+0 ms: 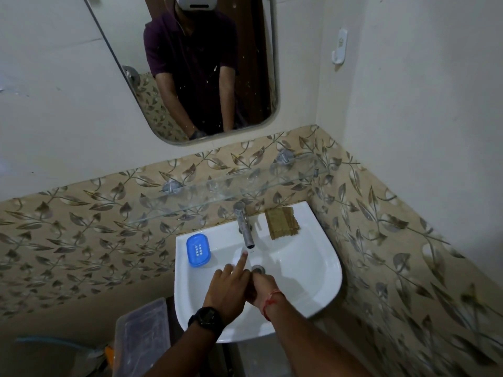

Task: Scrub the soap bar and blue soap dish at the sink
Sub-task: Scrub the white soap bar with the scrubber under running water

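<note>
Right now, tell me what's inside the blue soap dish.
The blue soap dish on the sink rim shows only its white slotted drain insert; no soap bar lies in it. Under the insert is hidden.

no readable txt showing anywhere: no labels, brands, nos. or signs. the white wall hook (pixel 339 46) is showing a small dark mark, too tiny to read. the wristwatch (pixel 206 318) face is looking dark, w/ nothing legible.
</note>
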Tool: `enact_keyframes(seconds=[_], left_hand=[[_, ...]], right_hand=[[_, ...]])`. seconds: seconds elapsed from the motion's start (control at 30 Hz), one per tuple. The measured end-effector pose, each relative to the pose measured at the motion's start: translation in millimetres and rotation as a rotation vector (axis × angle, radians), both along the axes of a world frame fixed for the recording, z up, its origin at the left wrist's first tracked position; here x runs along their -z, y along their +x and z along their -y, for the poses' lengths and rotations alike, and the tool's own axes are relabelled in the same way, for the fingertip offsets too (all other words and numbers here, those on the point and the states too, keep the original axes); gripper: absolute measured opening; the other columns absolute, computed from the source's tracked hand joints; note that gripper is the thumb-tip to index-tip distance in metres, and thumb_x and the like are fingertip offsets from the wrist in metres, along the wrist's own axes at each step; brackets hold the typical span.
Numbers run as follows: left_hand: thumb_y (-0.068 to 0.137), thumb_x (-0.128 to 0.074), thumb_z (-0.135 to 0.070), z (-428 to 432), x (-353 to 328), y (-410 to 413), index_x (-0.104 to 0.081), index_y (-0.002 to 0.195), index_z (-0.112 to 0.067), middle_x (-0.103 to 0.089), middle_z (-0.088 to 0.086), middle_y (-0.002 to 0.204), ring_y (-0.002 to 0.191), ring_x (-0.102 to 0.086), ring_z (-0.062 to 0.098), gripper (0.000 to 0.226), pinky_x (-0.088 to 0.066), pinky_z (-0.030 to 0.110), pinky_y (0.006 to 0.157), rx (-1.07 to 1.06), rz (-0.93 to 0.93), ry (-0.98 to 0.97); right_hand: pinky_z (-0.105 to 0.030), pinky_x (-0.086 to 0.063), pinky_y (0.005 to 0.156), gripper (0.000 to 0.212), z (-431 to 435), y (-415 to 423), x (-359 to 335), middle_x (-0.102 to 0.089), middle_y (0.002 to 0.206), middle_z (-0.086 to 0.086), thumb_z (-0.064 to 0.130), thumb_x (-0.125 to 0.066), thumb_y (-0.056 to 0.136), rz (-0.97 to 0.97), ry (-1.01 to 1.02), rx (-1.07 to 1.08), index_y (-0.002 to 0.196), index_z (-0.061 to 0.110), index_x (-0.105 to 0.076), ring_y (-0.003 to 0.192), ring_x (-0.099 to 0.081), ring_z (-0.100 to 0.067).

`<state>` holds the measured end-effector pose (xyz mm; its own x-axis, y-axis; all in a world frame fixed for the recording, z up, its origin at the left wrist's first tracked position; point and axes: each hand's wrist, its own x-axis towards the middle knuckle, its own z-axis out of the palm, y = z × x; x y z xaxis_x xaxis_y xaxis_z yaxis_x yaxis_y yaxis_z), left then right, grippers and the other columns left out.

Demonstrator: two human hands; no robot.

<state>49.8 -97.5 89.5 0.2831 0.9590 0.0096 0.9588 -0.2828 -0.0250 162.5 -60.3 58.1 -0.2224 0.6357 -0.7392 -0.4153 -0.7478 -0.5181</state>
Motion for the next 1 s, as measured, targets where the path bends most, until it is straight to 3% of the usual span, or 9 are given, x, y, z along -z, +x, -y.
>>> enact_keyframes(seconds=[0.07,0.17,0.27,0.47,0.57,0.67,0.8,0.87,1.0], left_hand=[[0.09,-0.061,-0.018,9,18,-5,-0.036,0.155,-0.02,-0.013,0.003,0.171,0.115,-0.06,0.023,0.07,-0.055,0.032,0.089,-0.018,0.193,-0.02],[0.095,-0.061,-0.023,13,34,-6,-0.005,0.161,-0.019,-0.004,-0.007,0.17,0.151,-0.028,0.012,0.087,-0.033,0.02,0.118,-0.075,0.539,-0.07],[0.094,-0.065,-0.036,10,46,-4,-0.013,0.161,-0.013,-0.017,-0.002,0.168,0.154,-0.023,0.015,0.088,-0.033,0.038,0.122,-0.138,0.684,-0.11],[0.086,-0.076,-0.033,-6,59,2,-0.028,0.152,-0.026,-0.035,0.0,0.16,0.146,-0.036,0.021,0.081,-0.042,0.047,0.113,-0.158,0.797,-0.153],[0.09,-0.071,-0.042,-16,70,1,-0.029,0.156,-0.015,-0.033,0.004,0.162,0.147,-0.036,0.023,0.083,-0.043,0.045,0.113,-0.158,0.744,-0.165],[0.091,-0.071,-0.038,-29,77,-4,-0.029,0.156,-0.007,-0.037,0.011,0.161,0.144,-0.041,0.027,0.083,-0.046,0.046,0.11,-0.219,0.786,-0.151],[0.084,-0.065,-0.063,-41,85,-12,-0.03,0.156,-0.014,-0.045,-0.001,0.151,0.12,-0.061,0.02,0.094,-0.055,0.026,0.088,-0.445,0.891,-0.148],[0.076,-0.056,-0.078,-40,93,-18,-0.033,0.154,-0.02,-0.05,-0.006,0.144,0.098,-0.065,0.009,0.1,-0.049,0.014,0.074,-0.556,0.958,-0.137],[0.071,-0.063,-0.076,-31,116,-30,-0.043,0.149,-0.023,-0.059,-0.003,0.135,0.081,-0.068,0.002,0.096,-0.048,0.012,0.069,-0.7,1.066,-0.132]], right_hand=[[-0.047,-0.061,0.079,0.016,-4,5,3,-0.073,0.092,-0.024,0.003,-0.057,0.089,0.091,0.011,-0.071,0.102,-0.003,-0.065,0.085,-0.072,-0.035],[-0.033,-0.061,0.064,0.017,-3,14,3,-0.073,0.082,-0.02,0.003,-0.054,0.09,0.134,0.004,-0.186,0.097,-0.002,-0.068,0.066,-0.072,-0.026],[-0.026,-0.055,0.056,0.018,-4,22,4,-0.067,0.077,-0.017,0.004,-0.055,0.09,0.155,-0.028,-0.276,0.1,-0.002,-0.068,0.062,-0.069,-0.022],[-0.024,-0.046,0.055,0.027,-22,36,18,-0.047,0.059,-0.003,-0.002,-0.039,0.09,0.186,-0.084,-0.451,0.101,0.001,-0.064,0.047,-0.044,-0.007],[-0.026,-0.052,0.067,0.03,-38,43,21,-0.053,0.06,-0.001,0.002,-0.041,0.092,0.182,-0.06,-0.59,0.114,0.001,-0.062,0.053,-0.053,-0.008],[-0.031,-0.057,0.083,0.033,-61,44,25,-0.07,0.069,-0.003,0.021,-0.052,0.094,0.256,-0.032,-0.723,0.117,0.001,-0.064,0.07,-0.07,-0.015],[-0.029,-0.056,0.074,0.033,-106,42,34,-0.074,0.104,-0.014,0.034,-0.064,0.088,0.927,0.316,-0.747,0.103,0.005,-0.069,0.084,-0.071,-0.025],[-0.033,-0.054,0.09,0.037,-131,44,36,-0.067,0.12,-0.013,0.033,-0.064,0.089,1.206,0.525,-0.716,0.116,0.008,-0.064,0.109,-0.064,-0.031],[-0.04,-0.045,0.104,0.043,-180,43,37,-0.051,0.135,-0.015,0.04,-0.059,0.09,1.546,0.755,-0.731,0.123,0.013,-0.058,0.124,-0.05,-0.033]])
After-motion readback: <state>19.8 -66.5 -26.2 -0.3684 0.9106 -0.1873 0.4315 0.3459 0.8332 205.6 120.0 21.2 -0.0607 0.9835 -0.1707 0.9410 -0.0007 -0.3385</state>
